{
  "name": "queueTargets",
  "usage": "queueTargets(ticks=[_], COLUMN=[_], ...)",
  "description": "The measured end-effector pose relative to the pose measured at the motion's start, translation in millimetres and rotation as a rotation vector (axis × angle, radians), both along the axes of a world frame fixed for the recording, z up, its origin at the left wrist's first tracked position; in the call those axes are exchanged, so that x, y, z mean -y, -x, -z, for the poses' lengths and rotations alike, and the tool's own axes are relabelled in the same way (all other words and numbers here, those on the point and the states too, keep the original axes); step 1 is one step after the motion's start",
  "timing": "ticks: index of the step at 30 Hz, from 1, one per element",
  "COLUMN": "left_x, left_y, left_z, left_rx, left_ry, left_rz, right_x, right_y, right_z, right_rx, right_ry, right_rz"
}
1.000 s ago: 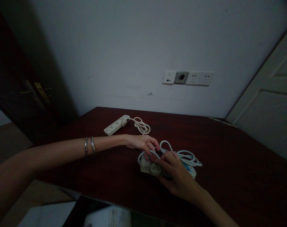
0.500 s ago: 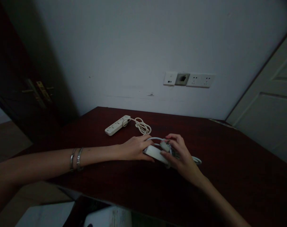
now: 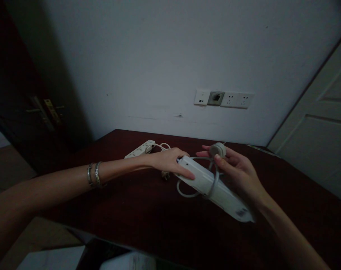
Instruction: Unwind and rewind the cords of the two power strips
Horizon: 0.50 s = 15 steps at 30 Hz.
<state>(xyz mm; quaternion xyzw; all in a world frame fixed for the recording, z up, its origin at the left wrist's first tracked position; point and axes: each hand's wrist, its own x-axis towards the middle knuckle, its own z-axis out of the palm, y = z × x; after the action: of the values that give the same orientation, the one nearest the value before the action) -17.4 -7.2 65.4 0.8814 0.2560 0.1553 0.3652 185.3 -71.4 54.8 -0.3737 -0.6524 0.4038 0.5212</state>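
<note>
My left hand (image 3: pixel 170 162) grips the far end of a white power strip (image 3: pixel 215 189), which is lifted off the dark red table (image 3: pixel 147 221) and slants toward me. Loops of its white cable (image 3: pixel 197 183) hang round the strip. My right hand (image 3: pixel 239 170) pinches the round plug (image 3: pixel 217 149) of that cable between thumb and fingers, just above the strip. Two bracelets (image 3: pixel 93 174) sit on my left wrist.
A second white power strip (image 3: pixel 139 148) with a coiled cable lies on the table behind my left hand. Wall sockets (image 3: pixel 223 99) are set in the white wall. A dark door (image 3: pixel 24 93) stands at left, a pale door (image 3: pixel 319 127) at right. Papers (image 3: pixel 52 258) lie near the bottom edge.
Both hands lifted the power strip and its cable off the table. The right hand raised the plug clear of the strip, and the strip now slants toward me.
</note>
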Motion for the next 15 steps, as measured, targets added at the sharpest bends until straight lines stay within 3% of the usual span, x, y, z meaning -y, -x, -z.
queueTargets(ticks=[6, 10, 15], left_x=[-4.9, -13.2, -17.7], left_y=[3.8, 4.6, 3.7], left_z=[-0.8, 7.1, 11.7], left_rx=[0.139, 0.247, 0.243], left_ry=[0.299, 0.624, 0.908], left_rz=[-0.038, -0.06, 0.018], right_x=[10.8, 9.9, -3.6], right_y=[2.5, 3.5, 0.0], right_z=[-6.9, -12.8, -23.0], right_rx=[-0.093, -0.258, -0.405], right_ry=[-0.003, -0.022, 0.157], right_rz=[0.016, 0.073, 0.054])
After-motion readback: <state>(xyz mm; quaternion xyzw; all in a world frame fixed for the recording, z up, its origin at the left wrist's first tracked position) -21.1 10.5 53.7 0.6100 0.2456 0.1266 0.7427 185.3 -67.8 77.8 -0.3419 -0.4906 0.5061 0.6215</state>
